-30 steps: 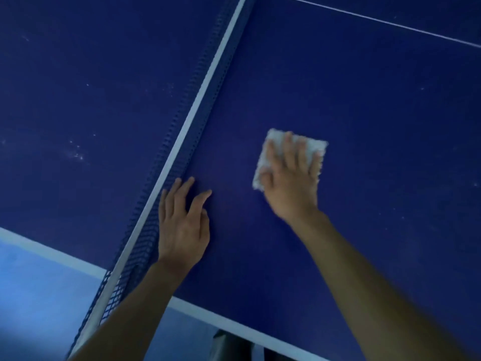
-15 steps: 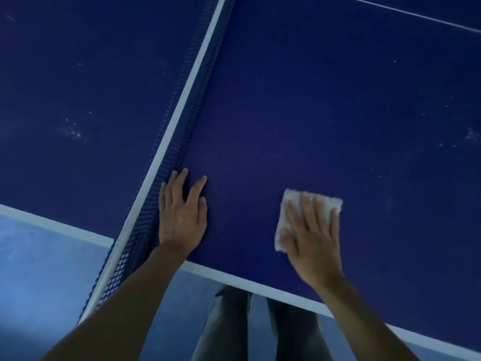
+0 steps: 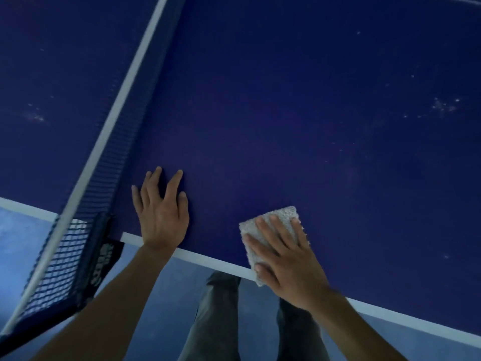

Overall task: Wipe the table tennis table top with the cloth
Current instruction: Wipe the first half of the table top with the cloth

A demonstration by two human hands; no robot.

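Note:
The dark blue table tennis table top [image 3: 299,121] fills most of the view, with a white line along its near edge. A small white folded cloth [image 3: 279,217] lies at that near edge, its lower corner hanging just past the white line. My right hand [image 3: 289,264] presses flat on the cloth with straight fingers. My left hand [image 3: 161,212] rests flat on the table, fingers spread, just right of the net. Pale dust specks [image 3: 445,105] dot the surface at the right.
The net [image 3: 117,142] with its white top band runs diagonally from top centre to bottom left, ending at a dark post clamp [image 3: 101,259] at the table's side. Beyond the near edge are the blue floor and my legs [image 3: 221,316] in grey trousers.
My right hand has dragged the cloth from the table's middle back toward me to the near edge. My left hand stayed planted beside the net.

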